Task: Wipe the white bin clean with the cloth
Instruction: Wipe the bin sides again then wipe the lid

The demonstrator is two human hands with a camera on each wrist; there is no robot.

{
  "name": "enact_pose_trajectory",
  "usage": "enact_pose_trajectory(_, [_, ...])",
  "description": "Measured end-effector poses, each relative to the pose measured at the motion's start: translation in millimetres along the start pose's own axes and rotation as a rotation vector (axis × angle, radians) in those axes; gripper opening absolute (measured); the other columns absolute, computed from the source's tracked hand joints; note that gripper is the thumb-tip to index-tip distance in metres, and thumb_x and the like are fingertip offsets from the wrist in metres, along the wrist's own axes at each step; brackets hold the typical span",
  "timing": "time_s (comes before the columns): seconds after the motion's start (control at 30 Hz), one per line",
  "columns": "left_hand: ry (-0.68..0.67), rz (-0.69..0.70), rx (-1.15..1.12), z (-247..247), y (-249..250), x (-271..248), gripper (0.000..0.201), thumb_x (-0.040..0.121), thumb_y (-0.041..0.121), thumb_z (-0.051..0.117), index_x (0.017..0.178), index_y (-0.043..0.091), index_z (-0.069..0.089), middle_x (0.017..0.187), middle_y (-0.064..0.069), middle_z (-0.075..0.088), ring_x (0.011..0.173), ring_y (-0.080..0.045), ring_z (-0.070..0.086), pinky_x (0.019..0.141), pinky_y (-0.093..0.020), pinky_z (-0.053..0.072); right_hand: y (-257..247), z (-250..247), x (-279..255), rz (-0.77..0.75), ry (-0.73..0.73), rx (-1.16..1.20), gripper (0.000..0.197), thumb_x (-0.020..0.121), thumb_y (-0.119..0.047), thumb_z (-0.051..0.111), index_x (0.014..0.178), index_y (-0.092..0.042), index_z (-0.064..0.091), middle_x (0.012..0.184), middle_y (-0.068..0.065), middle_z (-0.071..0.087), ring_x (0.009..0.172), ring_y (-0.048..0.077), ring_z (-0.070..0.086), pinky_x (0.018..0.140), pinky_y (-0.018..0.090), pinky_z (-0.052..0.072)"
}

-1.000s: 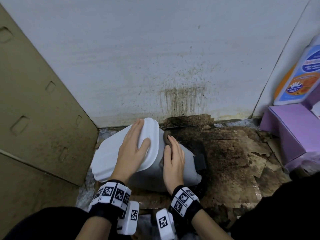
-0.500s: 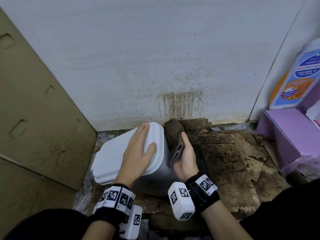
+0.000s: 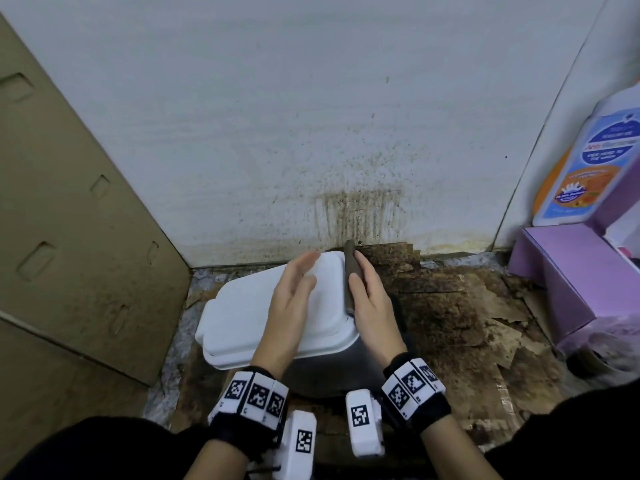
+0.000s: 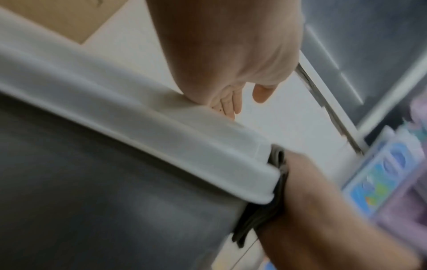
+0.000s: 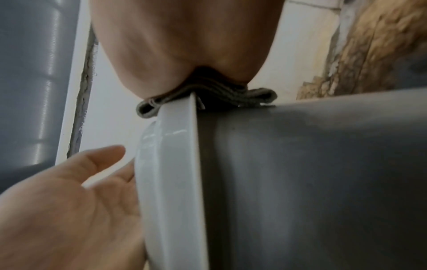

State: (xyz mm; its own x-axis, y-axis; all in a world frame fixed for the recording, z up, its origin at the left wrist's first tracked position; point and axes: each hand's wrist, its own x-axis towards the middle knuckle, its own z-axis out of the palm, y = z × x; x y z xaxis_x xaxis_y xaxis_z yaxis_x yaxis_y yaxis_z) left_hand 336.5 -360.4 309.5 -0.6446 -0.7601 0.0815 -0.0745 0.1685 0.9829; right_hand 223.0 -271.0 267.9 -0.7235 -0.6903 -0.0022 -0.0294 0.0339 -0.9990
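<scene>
The bin lies tipped against the wall, white lid (image 3: 249, 317) facing up-left and grey body (image 3: 329, 372) below. A folded brown-grey cloth (image 3: 350, 265) stands edge-on along the lid's right rim. My right hand (image 3: 370, 306) presses it there with straight fingers. The right wrist view shows the cloth (image 5: 254, 95) squeezed between palm and lid (image 5: 171, 164) edge. My left hand (image 3: 294, 296) rests its heel on the lid top, fingers straight and slightly lifted. In the left wrist view the left hand (image 4: 231, 54) is above the lid (image 4: 138, 127), and the cloth (image 4: 277, 179) sits at the lid corner.
A cardboard panel (image 3: 69, 237) leans at the left. The white wall (image 3: 346, 133) behind the bin is stained brown low down. Dirty torn cardboard (image 3: 450, 306) covers the floor to the right. A purple box (image 3: 571, 271) and a detergent bottle (image 3: 588, 161) stand at the far right.
My right hand has carried the cloth from the bin's grey side up to the lid's right rim. My left-hand fingers have lifted off the lid.
</scene>
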Motion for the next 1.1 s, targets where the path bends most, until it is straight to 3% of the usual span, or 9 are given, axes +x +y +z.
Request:
enact_pose_trajectory(0.07, [0.108, -0.030, -0.116, 2.2, 3.7, -0.6, 0.034, 0.106, 0.010, 0.047, 0.133, 0.025, 0.060, 0.134, 0.014, 0.065, 0.124, 0.004, 0.057, 0.103, -0.014, 0.042, -0.8, -10.7, 2.8, 0.022, -0.018, -0.040, 0.053, 0.100, -0.051, 0.041, 0.152, -0.043, 0.035, 0.155, -0.017, 0.040, 0.141, 0.006, 0.040, 0.116, 0.047, 0.039])
enact_pose_trajectory(0.2, [0.206, -0.030, 0.043, -6.0, -6.7, -3.8, 0.036, 0.105, 0.007, 0.044, 0.130, 0.027, 0.060, 0.133, 0.014, 0.062, 0.123, 0.001, 0.055, 0.104, -0.013, 0.042, -6.1, -35.9, 4.2, 0.058, 0.008, -0.136, 0.048, 0.109, -0.032, 0.037, 0.156, -0.031, 0.032, 0.158, -0.009, 0.036, 0.137, 0.003, 0.035, 0.116, 0.031, 0.029])
enact_pose_trajectory(0.33, [0.295, 0.006, 0.457, -37.1, -33.7, -3.5, 0.035, 0.102, 0.015, 0.050, 0.135, 0.025, 0.056, 0.135, 0.008, 0.053, 0.133, -0.013, 0.044, 0.115, -0.042, 0.037, 3.1, -61.3, 6.3, 0.127, 0.078, -0.194, 0.047, 0.109, -0.035, 0.034, 0.156, -0.033, 0.032, 0.160, -0.005, 0.035, 0.144, 0.015, 0.035, 0.120, 0.043, 0.031])
enact_pose_trajectory(0.4, [0.353, -0.102, 0.621, -49.6, -43.1, -5.0, 0.039, 0.100, 0.025, 0.053, 0.139, 0.020, 0.052, 0.145, -0.004, 0.047, 0.140, -0.025, 0.035, 0.118, -0.050, 0.030, 8.0, -72.2, 5.7, 0.171, 0.107, -0.193, 0.046, 0.108, -0.038, 0.033, 0.154, -0.037, 0.033, 0.159, -0.004, 0.038, 0.144, 0.020, 0.038, 0.118, 0.050, 0.034])
enact_pose_trajectory(0.5, [0.326, -0.381, 0.654, -55.5, -50.8, -12.6, 0.068, 0.098, 0.049, 0.057, 0.152, 0.014, 0.035, 0.158, -0.017, 0.031, 0.147, -0.038, 0.023, 0.119, -0.054, 0.022, 10.4, -86.9, 2.7, 0.206, 0.133, -0.206, 0.046, 0.108, -0.037, 0.032, 0.155, -0.035, 0.033, 0.159, -0.003, 0.038, 0.143, 0.020, 0.038, 0.117, 0.048, 0.034])
enact_pose_trajectory(0.63, [0.200, -0.557, 0.493, -50.2, -57.9, -19.4, 0.094, 0.091, 0.070, 0.054, 0.158, 0.013, 0.021, 0.158, -0.019, 0.025, 0.143, -0.040, 0.032, 0.115, -0.053, 0.032, 12.6, -102.3, -1.2, 0.256, 0.166, -0.196, 0.047, 0.109, -0.031, 0.031, 0.156, -0.029, 0.033, 0.157, -0.005, 0.039, 0.142, 0.018, 0.038, 0.107, 0.033, 0.034])
enact_pose_trajectory(0.8, [0.151, -0.523, 0.482, -49.2, -71.3, -16.1, 0.079, 0.086, 0.080, 0.051, 0.134, 0.018, 0.045, 0.128, -0.010, 0.052, 0.115, -0.029, 0.054, 0.100, -0.050, 0.049, 17.4, -107.6, -2.7, 0.278, 0.193, -0.174, 0.046, 0.109, -0.032, 0.031, 0.154, -0.031, 0.036, 0.153, -0.004, 0.046, 0.132, 0.015, 0.044, 0.105, 0.036, 0.038])
enact_pose_trajectory(1.0, [0.128, -0.463, 0.550, -56.8, -68.5, -8.2, 0.068, 0.085, 0.079, 0.054, 0.105, 0.015, 0.058, 0.101, -0.005, 0.064, 0.101, -0.028, 0.061, 0.087, -0.046, 0.053, 14.6, -104.3, -10.0, 0.268, 0.264, -0.103, 0.042, 0.108, -0.029, 0.035, 0.150, -0.030, 0.043, 0.136, -0.007, 0.055, 0.116, 0.013, 0.050, 0.093, 0.031, 0.039])
enact_pose_trajectory(1.1, [0.121, -0.417, 0.562, -54.3, -63.9, -2.6, 0.061, 0.090, 0.073, 0.054, 0.103, 0.014, 0.063, 0.097, -0.004, 0.066, 0.095, -0.025, 0.063, 0.078, -0.040, 0.049, 14.6, -102.6, -15.3, 0.252, 0.353, -0.073, 0.041, 0.107, -0.030, 0.040, 0.147, -0.029, 0.048, 0.133, -0.007, 0.056, 0.116, 0.013, 0.050, 0.099, 0.033, 0.041])
